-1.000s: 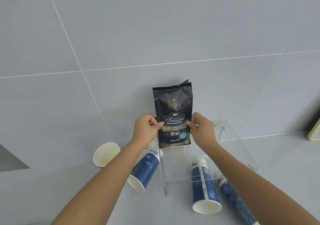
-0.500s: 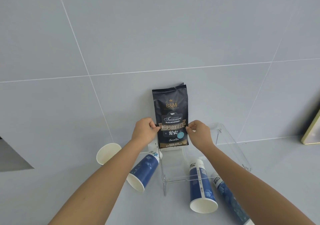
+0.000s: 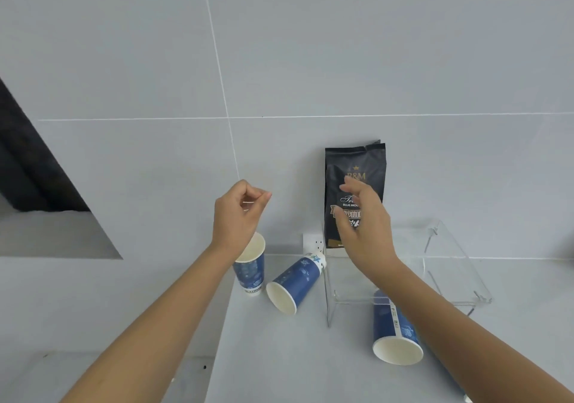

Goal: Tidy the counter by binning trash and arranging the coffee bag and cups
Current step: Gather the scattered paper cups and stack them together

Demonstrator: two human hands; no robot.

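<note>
The black coffee bag stands upright on the clear acrylic stand, leaning against the tiled wall. My right hand hovers in front of the bag with fingers spread, holding nothing. To the left, my left hand is raised with fingers loosely curled and empty, above an upright blue paper cup. A second blue cup lies on its side left of the stand. A third blue cup lies tipped with its mouth toward me, partly under the stand and behind my right forearm.
A white wall socket sits low on the wall beside the bag. The white counter has its left edge near the upright cup, with a lower surface beyond it. A dark opening shows at far left.
Both hands have let go of the coffee bag, which now stands alone on the stand. My left hand moved left and up; the view shifted left.
</note>
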